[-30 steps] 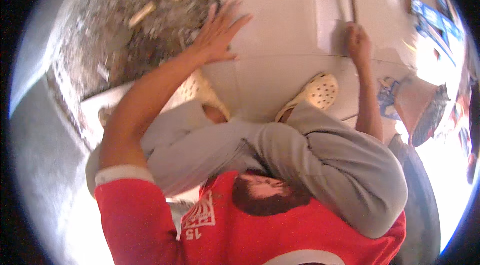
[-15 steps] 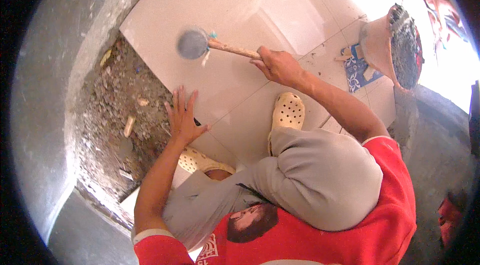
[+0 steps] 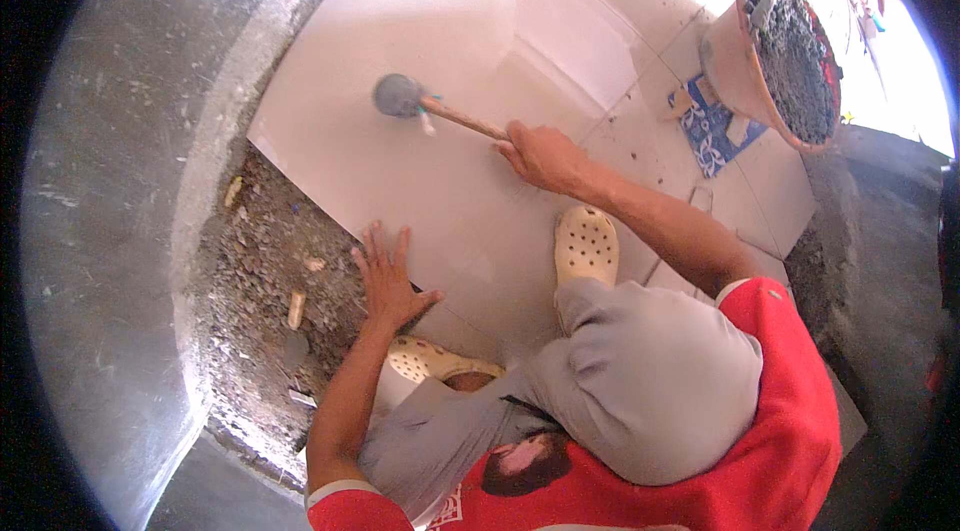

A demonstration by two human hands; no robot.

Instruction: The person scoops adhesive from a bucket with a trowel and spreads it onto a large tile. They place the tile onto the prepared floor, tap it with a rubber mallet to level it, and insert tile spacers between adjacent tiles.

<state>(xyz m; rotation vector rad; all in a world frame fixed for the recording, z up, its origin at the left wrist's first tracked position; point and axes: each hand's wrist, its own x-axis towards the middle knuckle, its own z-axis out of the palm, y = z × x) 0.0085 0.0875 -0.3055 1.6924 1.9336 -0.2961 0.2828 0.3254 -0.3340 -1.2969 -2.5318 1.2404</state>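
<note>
My right hand (image 3: 545, 157) is wrapped round the wooden handle of a mallet (image 3: 465, 119). Its round grey head (image 3: 399, 96) is over a large pale floor tile (image 3: 340, 146), slightly blurred; I cannot tell whether it touches the surface. A bit of pale string hangs where handle and head meet. My left hand (image 3: 391, 281) rests with spread fingers at the tile's near-left edge, beside the bare rubble, holding nothing. A small dark thing shows partly behind its thumb.
Rough soil and rubble (image 3: 275, 271) lies left, along a grey wall (image 3: 110, 151). A tub of wet grey mortar (image 3: 725, 61) stands at the upper right. Near it are a blue patterned piece (image 3: 710, 136) and tan scraps. My yellow clogs (image 3: 587, 246) are on the floor close by.
The view has shifted, so most things sit a little further right. The mallet's head has moved slightly over the tile. My left hand stays spread at the tile's edge.
</note>
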